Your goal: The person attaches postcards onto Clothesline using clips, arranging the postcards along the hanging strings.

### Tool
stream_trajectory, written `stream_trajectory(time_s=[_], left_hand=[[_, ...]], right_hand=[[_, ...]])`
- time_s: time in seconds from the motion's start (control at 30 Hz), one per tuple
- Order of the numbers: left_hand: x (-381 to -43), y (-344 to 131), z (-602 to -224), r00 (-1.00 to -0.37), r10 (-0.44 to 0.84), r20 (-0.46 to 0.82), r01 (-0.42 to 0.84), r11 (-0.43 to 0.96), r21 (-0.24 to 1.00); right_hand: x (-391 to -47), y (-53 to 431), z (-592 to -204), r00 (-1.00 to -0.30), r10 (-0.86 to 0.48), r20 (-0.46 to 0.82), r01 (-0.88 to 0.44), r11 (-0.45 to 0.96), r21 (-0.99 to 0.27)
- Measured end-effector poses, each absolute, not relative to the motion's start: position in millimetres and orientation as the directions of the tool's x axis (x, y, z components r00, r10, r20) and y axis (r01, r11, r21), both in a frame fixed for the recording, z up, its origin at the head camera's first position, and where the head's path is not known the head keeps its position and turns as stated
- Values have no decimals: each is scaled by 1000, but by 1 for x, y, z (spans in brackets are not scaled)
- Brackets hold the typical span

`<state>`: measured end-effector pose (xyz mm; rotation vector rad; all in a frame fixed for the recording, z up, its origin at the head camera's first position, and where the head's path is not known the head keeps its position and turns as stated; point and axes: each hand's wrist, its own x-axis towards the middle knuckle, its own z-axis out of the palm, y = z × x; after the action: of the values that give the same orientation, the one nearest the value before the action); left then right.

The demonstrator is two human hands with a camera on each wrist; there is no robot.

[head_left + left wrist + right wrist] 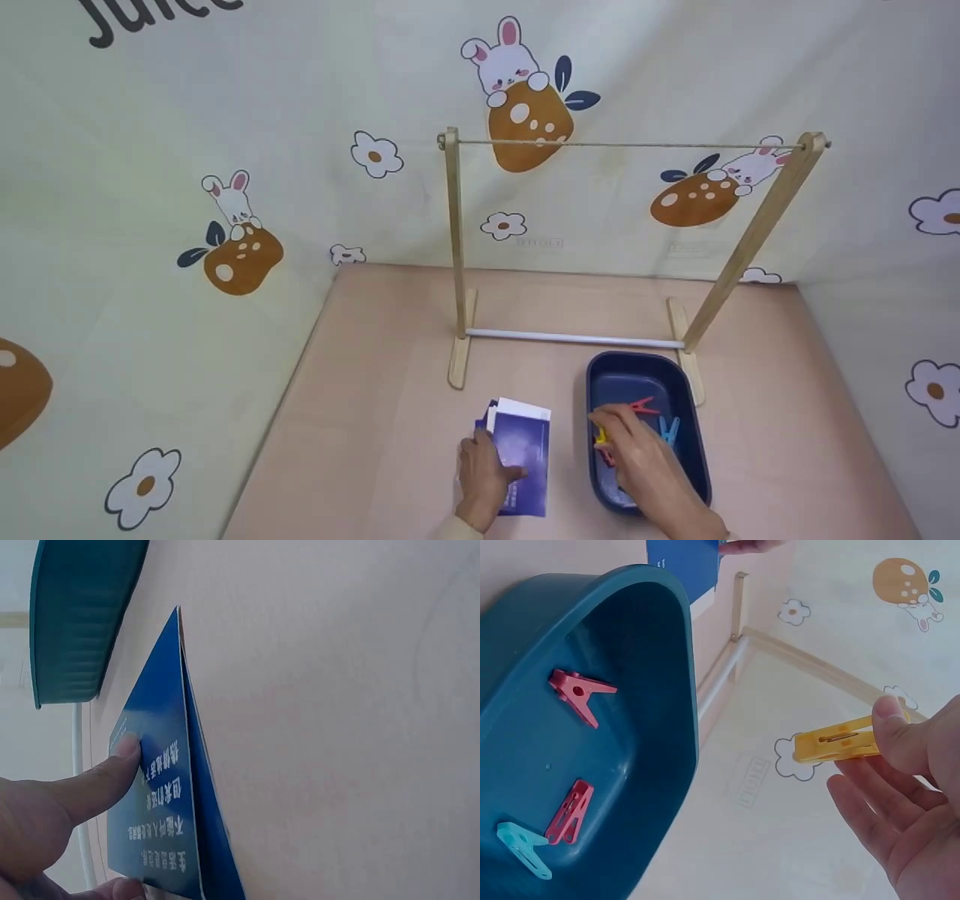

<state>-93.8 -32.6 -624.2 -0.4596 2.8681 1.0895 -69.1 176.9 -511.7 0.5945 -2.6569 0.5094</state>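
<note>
My left hand (481, 478) grips a small stack of blue-purple cards (529, 439) lying on the table, its thumb across the top and the other fingers along the left side. White printed characters show on the top card in the left wrist view. A white card edge sticks out at the far end. Over the dark blue basin (634, 363), my right hand (651, 471) pinches a yellow clothespin (838, 741) between thumb and fingers. Inside the basin lie two red clothespins, one upper (577, 693) and one lower (570, 811) in the right wrist view, and a light blue clothespin (523, 849).
Behind the basin stands a wooden frame (455, 240) with a string (622, 145) stretched between its two posts. A white bar (574, 337) joins the posts low down. A patterned curtain (300, 112) surrounds the pink tabletop (367, 420) at the back and sides.
</note>
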Motion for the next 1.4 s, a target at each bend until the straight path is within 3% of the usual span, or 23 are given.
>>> stream_trajectory(time_s=[0.2, 0.57, 0.83, 0.97, 1.17, 1.4], left_hand=[[-91, -43, -623, -959, -249, -138, -269, 638, 721], [-94, -54, -614, -942, -152, -301, -333, 550, 766], [-95, -61, -611, -976, -10, -217, -205, 379, 902], [-98, -65, -606, -983, 32, -180, -161, 313, 936], [-105, -65, -597, -987, 27, -156, -146, 232, 962], [-119, -63, -588, -986, -42, -160, -163, 87, 983]], right_hand=[[-71, 178, -517, -798, -346, 494, -505, 831, -233], [-74, 175, -515, -754, -345, 559, -553, 794, -254], [-83, 179, -511, -647, -399, 650, -673, 700, -240], [-88, 179, -506, -643, -404, 650, -683, 686, -250], [-96, 177, -497, -675, -391, 626, -669, 683, -294], [-117, 176, -483, -626, -394, 673, -713, 640, -288]])
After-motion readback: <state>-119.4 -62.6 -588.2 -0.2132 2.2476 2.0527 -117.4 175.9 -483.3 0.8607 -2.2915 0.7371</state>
